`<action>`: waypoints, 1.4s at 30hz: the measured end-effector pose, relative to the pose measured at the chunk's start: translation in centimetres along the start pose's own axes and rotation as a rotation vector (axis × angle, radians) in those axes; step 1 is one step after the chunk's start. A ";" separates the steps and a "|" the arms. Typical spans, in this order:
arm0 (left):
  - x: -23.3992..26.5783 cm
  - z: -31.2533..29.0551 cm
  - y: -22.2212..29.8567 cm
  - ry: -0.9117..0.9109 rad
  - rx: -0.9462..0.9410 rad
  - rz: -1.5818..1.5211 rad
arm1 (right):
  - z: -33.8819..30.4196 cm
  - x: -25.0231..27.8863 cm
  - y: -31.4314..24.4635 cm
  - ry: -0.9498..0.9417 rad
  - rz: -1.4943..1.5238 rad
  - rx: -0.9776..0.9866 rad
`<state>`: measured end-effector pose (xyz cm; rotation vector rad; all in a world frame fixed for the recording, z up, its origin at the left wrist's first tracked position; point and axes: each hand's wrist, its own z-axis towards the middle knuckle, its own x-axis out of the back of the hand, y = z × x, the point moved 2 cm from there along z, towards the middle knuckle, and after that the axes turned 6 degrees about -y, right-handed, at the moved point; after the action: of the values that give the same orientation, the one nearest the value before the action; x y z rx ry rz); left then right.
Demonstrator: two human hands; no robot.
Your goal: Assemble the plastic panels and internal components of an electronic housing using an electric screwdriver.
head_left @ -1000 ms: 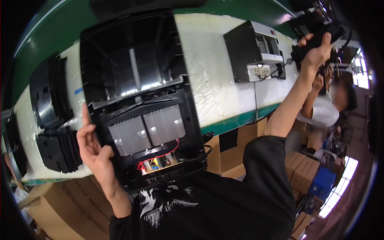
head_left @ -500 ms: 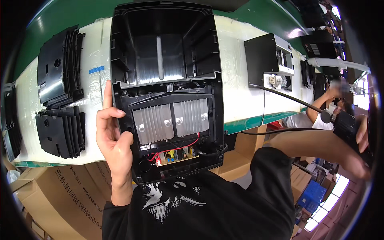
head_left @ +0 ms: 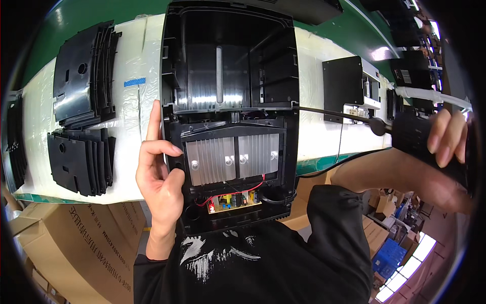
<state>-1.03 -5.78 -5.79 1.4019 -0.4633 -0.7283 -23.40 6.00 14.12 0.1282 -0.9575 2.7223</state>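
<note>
I'm watching over a black top point(head_left: 293, 263), dark and soft-looking, with one white print point(head_left: 195, 251) on the chest. To me it resembles rough brushwork: a broad streaked patch, thin strokes running downward, a ragged tail toward the right. The right sleeve point(head_left: 331, 213) is loose and creased; the left sleeve point(head_left: 152, 278) matches in black. Left hand point(head_left: 162, 185) and right hand point(head_left: 448, 139) are bare.

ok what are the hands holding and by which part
Right hand: black long-shafted tool, by its body. Left hand: touches black housing at left edge; grip unclear.
</note>
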 end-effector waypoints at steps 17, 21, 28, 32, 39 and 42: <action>-0.3 0.0 0.2 0.029 0.068 0.089 | -6.9 -1.1 5.8 0.325 -0.035 -0.188; -0.6 0.0 0.4 0.044 0.081 0.101 | -6.5 0.5 7.2 -0.065 0.042 -0.175; -0.6 0.0 0.3 0.023 0.084 0.114 | -6.8 0.8 5.6 0.016 0.096 -0.414; -0.2 -0.1 0.2 -0.003 0.086 0.185 | -6.7 2.5 6.0 -0.218 0.107 -0.524; -0.2 0.0 0.3 0.001 0.073 0.213 | -7.9 1.6 8.0 -0.097 0.102 -0.278; -0.2 -0.1 0.1 -0.003 0.051 0.186 | -7.9 0.8 8.1 -0.052 0.085 -0.157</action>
<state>-1.09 -5.58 -5.65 1.3836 -0.6099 -0.5709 -26.34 5.03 3.25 0.1319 -1.2133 2.7180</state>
